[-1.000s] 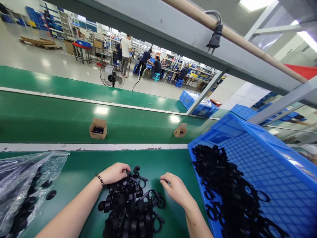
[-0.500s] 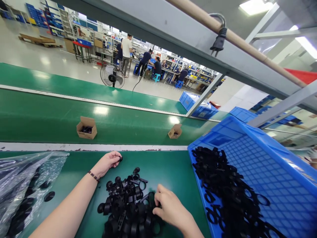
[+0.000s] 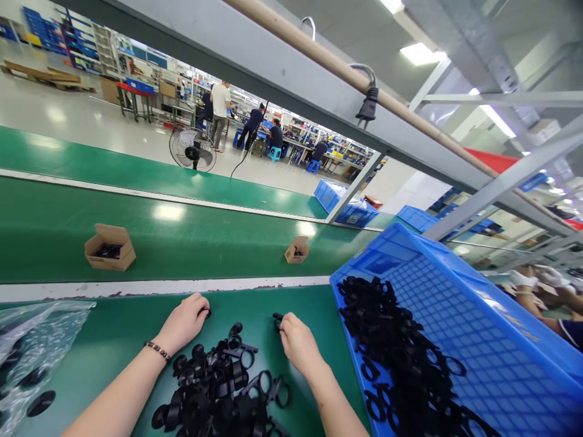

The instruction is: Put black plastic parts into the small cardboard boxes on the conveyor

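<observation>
My left hand (image 3: 186,320) is closed on a small round black cap (image 3: 208,313), mostly covered by the fingers, above the green bench near its white edge strip. My right hand (image 3: 298,341) pinches a black plastic ring part (image 3: 277,318) that pokes out past the fingertips. Between and below the hands lies a heap of black plastic parts (image 3: 214,388), some round caps and some rings with a flat arm. To the right, a tilted blue crate (image 3: 483,321) holds many black ring parts (image 3: 392,340).
A clear plastic bag (image 3: 54,340) with black caps lies at the left, a loose black cap (image 3: 41,403) beside it. Two small open cardboard boxes (image 3: 110,249) stand on the green belt (image 3: 218,243). A metal frame (image 3: 319,115) crosses above. Other people work beyond.
My right hand has lifted a ring part from the heap and moved forward. The left hand stays closed on its cap near the edge strip. The camera view has shifted.
</observation>
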{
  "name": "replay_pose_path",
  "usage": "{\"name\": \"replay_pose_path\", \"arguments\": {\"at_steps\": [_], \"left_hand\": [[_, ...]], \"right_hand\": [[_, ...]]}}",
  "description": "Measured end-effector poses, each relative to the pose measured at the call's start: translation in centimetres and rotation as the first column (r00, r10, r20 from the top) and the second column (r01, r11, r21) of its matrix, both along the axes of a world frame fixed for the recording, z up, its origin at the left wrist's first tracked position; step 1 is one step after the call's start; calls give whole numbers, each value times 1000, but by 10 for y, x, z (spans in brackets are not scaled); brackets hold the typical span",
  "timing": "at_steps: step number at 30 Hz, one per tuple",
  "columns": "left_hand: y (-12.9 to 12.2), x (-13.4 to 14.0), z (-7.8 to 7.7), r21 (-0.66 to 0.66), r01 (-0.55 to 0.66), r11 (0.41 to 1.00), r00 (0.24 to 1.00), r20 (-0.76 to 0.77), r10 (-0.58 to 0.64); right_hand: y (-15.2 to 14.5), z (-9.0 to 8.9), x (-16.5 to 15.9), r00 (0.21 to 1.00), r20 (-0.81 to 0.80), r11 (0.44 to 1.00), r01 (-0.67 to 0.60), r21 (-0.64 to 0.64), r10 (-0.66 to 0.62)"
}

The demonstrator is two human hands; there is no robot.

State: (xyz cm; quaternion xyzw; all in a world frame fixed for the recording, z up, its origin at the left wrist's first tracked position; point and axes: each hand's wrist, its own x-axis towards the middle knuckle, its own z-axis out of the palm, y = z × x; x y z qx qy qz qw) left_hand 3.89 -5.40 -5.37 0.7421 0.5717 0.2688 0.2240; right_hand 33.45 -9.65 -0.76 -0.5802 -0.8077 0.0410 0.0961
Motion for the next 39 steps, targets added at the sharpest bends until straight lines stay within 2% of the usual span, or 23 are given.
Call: {"name": "replay_pose_path", "arguments": {"at_steps": [3, 6, 9, 13, 16, 20, 23, 28, 34, 39], "left_hand": [[0, 2, -1, 18, 21, 1000, 999, -48, -20], [2, 3, -4, -24, 19, 1000, 1000, -17, -19], [4, 3, -6, -73, -6, 997, 1000, 25, 8], [5, 2, -8, -104, -22, 994, 999, 26, 25], [6, 2, -8, -98, -23, 995, 999, 34, 26], [7, 3, -7, -80, -24, 996, 998, 52, 28], [8, 3, -7, -81, -28, 996, 998, 59, 33], [9, 3, -7, -96, -26, 995, 996, 77, 33], [8, 2, -6, -100, -34, 994, 996, 76, 41], [8, 3, -3, -98, -42, 994, 995, 83, 50]], "right_hand": [[7, -29, 1, 1000, 12, 998, -27, 55, 27], [19, -40, 6, 998, -5, 991, -60, 124, 61], [56, -28, 20, 1000, 22, 969, 5, 248, -11], [138, 4, 39, 972, 160, 919, 99, 381, -171], [191, 22, 41, 929, 345, 936, 3, 353, -133], [229, 24, 31, 900, 435, 957, -99, 273, -30], [240, 17, 24, 885, 465, 967, -132, 218, 16], [241, 8, 9, 873, 484, 973, -164, 160, 67], [231, 9, -13, 890, 454, 967, -145, 209, 35], [219, -7, -27, 933, 359, 975, -89, 205, 10]]}}
